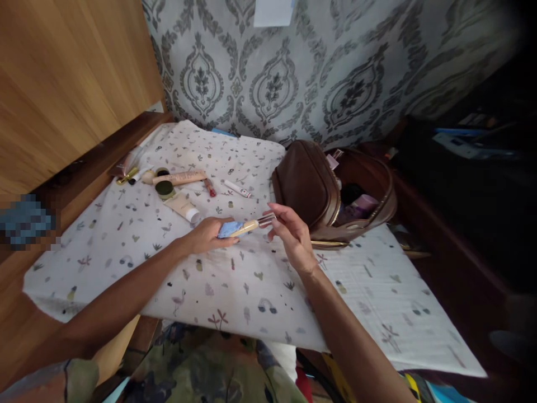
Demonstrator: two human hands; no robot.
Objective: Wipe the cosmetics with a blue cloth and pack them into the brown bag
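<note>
A slim cosmetic tube (249,226), cream-coloured with a shiny metallic-looking cap, lies level between my two hands above the cloth-covered table. My left hand (205,235) is closed around its left end through a crumpled light-blue wipe (229,228). At the other end, the thumb and fingers of my right hand (297,240) pinch the cap. Just beyond my left hand rests a beige squeeze tube (181,206) with a white cap. A brown zippered bag (304,182) stands open behind my right hand, with a purple item (363,206) and other things inside.
Farther back lie a long peach tube (184,177), a dark-lidded round jar (165,190), a small red tube (210,187) and a white pen-like stick (237,188). A wooden panel (75,73) borders the left, and a patterned wall (235,67) rises behind the table.
</note>
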